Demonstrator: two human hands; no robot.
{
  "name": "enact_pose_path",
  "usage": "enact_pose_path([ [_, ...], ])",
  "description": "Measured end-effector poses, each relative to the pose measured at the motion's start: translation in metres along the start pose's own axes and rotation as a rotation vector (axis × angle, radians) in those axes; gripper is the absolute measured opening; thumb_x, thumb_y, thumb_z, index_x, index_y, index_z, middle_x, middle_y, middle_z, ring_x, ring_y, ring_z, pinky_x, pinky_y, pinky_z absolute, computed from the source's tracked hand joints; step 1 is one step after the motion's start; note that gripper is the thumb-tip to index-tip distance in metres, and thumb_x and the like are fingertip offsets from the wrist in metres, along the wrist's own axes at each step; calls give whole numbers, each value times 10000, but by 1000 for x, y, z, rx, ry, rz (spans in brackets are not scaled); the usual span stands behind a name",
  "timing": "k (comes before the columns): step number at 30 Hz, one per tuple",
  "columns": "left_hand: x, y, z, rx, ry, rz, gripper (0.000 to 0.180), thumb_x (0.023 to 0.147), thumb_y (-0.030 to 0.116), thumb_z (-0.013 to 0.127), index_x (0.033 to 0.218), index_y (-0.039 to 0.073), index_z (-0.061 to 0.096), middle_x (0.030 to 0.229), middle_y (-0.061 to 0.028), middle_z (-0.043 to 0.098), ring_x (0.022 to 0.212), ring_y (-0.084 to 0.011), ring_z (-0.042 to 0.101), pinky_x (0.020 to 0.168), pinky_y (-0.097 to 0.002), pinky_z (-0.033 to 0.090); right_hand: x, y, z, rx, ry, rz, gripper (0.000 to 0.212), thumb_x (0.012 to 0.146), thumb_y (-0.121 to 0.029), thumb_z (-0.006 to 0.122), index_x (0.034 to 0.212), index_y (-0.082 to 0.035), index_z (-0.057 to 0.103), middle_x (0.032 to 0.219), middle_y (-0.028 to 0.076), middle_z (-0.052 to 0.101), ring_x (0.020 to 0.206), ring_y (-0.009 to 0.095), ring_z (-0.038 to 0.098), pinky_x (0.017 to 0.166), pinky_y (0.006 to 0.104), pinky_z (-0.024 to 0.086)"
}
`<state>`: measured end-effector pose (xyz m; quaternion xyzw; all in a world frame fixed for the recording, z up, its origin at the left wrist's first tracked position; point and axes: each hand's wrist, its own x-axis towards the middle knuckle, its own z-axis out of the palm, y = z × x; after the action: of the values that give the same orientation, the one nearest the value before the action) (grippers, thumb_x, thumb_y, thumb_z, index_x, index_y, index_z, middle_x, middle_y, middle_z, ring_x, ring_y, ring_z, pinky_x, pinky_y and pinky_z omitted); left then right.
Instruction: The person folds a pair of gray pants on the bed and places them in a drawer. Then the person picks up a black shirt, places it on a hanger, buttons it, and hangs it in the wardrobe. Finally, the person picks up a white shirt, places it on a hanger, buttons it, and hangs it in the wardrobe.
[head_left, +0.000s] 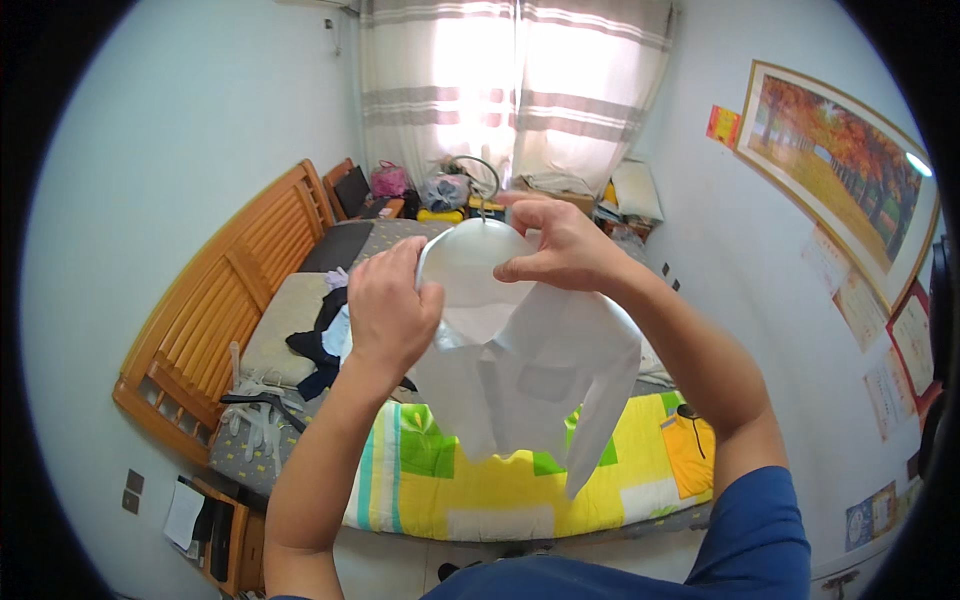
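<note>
A white shirt [545,385] with a chest pocket hangs in front of me above the bed, its front facing me and one sleeve dangling at the right. A curved metal hanger hook [494,182] rises from its neck opening; the rest of the hanger is mostly hidden by the cloth. My left hand [388,305] is closed on the left side of the shirt's collar, thumb toward me. On the opposite side of the neck opening, my right hand [565,245] pinches the collar between thumb and fingers, close to the hook.
Below lies a bed with a yellow, green and white quilt [480,500] and an orange garment [687,455]. Left are loose white hangers [262,425], a black hanger [268,400], dark clothes [318,345] and a wooden headboard [235,290]. Bags [445,192] stand by the curtained window.
</note>
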<state>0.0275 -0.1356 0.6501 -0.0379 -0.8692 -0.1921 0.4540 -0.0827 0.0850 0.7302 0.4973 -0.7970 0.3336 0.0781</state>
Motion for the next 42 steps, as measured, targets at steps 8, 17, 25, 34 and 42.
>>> enact_pose_path([
  [8, 6, -21, -98, -279, -20, -18, 551, 884, 375, 750, 1298, 40, 610, 1204, -169, 672, 1133, -294, 646, 992, -421, 502, 34, -82, -26, -43, -87, -60, 321, 699, -156, 878, 819, -10, 618, 1469, 309, 509, 1417, 368, 464, 1084, 426, 422],
  [17, 39, 7, -155, -121, -338, -221, 608, 765, 405, 895, 1206, 58, 663, 1084, -80, 718, 1020, -220, 674, 953, -371, 526, 59, -122, -55, 10, -120, -76, 501, 713, -379, 909, 994, -20, 700, 1265, 198, 660, 1151, 359, 645, 950, 429, 549],
  [25, 37, 13, -218, 57, -164, -307, 491, 780, 455, 863, 1001, 39, 724, 865, -94, 731, 790, -207, 670, 750, -344, 525, 45, -79, -39, 42, -158, -254, 765, 870, -513, 770, 1426, -70, 487, 1281, 213, 631, 1202, 375, 619, 1003, 511, 513],
  [34, -35, 42, -298, 488, -144, -298, 520, 702, 323, 914, 1104, 97, 673, 1042, -140, 724, 1001, -336, 689, 887, -429, 540, 79, -99, 36, -29, 27, -592, 520, 757, 40, 729, 1251, -67, 608, 1093, 182, 691, 1038, 378, 679, 889, 436, 551],
  [42, -166, 111, -371, 631, 83, -474, 443, 820, 346, 825, 1108, 84, 614, 973, -124, 687, 933, -343, 670, 794, -456, 524, 80, -189, 109, 114, 40, -1012, 519, 740, -28, 747, 1235, -23, 592, 1062, 198, 663, 992, 426, 645, 853, 477, 512],
])
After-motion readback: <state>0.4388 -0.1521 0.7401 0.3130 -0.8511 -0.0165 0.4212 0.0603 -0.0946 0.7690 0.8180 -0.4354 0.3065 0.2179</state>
